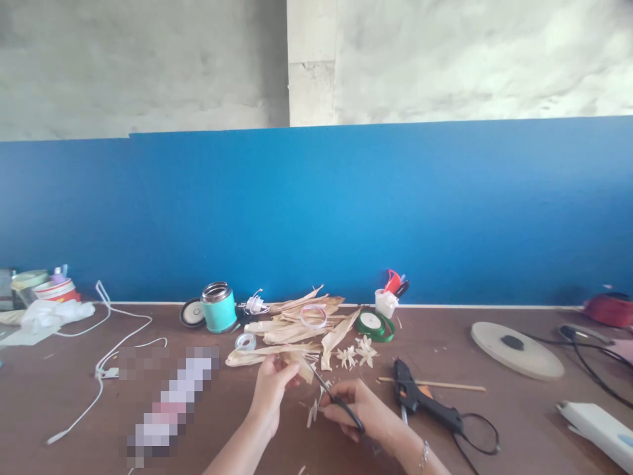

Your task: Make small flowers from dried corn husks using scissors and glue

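Note:
My left hand (274,386) pinches a piece of dried corn husk (301,367) between thumb and fingers. In my right hand (357,410) is a pair of black-handled scissors (341,402), its blades pointing up and left at the husk's edge. Whether the blades are closed on the husk I cannot tell. Small cut husk scraps (311,414) lie on the table between my hands. Just beyond is a pile of dried corn husks (287,330), with a roll of clear tape (245,341) at its left. Pale husk flowers (366,351) lie to the right of the pile.
A black glue gun (420,399) and a thin wooden stick (452,385) lie right of my hands. Behind stand a teal thermos (218,308), a green ribbon roll (374,324) and a white pen cup (386,303). A round lid (517,349) and white cables (106,349) flank them.

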The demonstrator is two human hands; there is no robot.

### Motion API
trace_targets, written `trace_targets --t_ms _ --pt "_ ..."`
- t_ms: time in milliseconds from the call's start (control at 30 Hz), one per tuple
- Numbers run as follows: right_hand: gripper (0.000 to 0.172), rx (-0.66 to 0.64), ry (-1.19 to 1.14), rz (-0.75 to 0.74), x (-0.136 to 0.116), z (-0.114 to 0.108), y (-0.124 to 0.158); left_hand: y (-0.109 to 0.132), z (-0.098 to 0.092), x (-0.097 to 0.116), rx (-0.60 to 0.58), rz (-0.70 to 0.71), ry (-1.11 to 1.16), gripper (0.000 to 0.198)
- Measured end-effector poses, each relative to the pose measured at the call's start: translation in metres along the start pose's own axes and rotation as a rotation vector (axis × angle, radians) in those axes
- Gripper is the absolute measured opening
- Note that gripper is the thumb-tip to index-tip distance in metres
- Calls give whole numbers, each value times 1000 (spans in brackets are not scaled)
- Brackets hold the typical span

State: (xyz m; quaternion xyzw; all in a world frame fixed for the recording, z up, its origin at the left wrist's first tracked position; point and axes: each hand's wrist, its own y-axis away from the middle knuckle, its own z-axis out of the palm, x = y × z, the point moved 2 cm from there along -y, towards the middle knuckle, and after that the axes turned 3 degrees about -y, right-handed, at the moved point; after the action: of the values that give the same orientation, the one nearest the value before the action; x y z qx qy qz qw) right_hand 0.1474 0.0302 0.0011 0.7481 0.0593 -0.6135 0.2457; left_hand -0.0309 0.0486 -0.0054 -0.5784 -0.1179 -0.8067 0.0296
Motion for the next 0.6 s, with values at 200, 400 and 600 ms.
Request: trace_targets --t_ms 200,400,600 --pt "33 19 -7 3 -2 -1 2 -6 -3 -1 53 -2 59 51" --pt "33 11 10 1 1 -2 0 -6 -5 0 59 4 82 52" --pt "33 17 -2 -6 2 -2 0 -6 -5 0 71 0 81 53"
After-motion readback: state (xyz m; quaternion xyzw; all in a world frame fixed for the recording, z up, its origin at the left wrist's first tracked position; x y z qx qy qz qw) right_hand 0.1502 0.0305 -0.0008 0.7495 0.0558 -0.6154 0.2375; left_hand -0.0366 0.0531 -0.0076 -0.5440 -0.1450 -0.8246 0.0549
